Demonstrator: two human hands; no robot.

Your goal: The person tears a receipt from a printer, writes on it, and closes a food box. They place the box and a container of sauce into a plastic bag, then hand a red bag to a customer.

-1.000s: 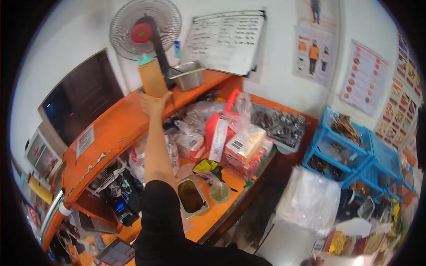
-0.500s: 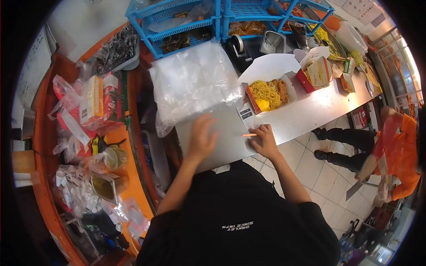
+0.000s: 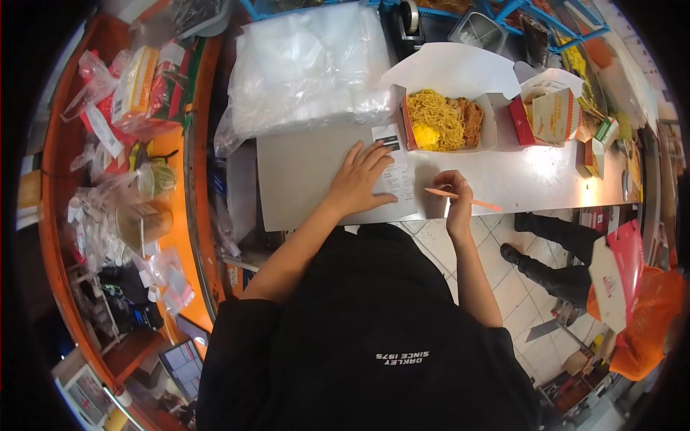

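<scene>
My left hand [image 3: 359,181] lies flat with its fingers spread on a printed receipt [image 3: 399,181] on the metal counter [image 3: 295,179]. Just right of the receipt, my right hand [image 3: 460,205] grips a slim orange pencil [image 3: 484,205], its pointed end toward the paper but apart from it. Behind my hands stands an open takeaway box [image 3: 491,122], lid raised, with yellow noodles [image 3: 435,115], a bright yellow portion [image 3: 425,136] and browned fried meat [image 3: 471,123] inside.
A stack of clear plastic bags [image 3: 309,65] covers the counter's back left. Right of the noodle box are a red-and-white food box [image 3: 557,115] and a small carton [image 3: 594,156]. A tape dispenser [image 3: 410,21] stands behind. A co-worker in orange [image 3: 647,323] holds a box [image 3: 611,287] at right.
My left hand has come down onto the receipt, which now lies nearer me. My right hand has lifted the pencil slightly and turned. The view has tilted downward; the co-worker now holds an opened box.
</scene>
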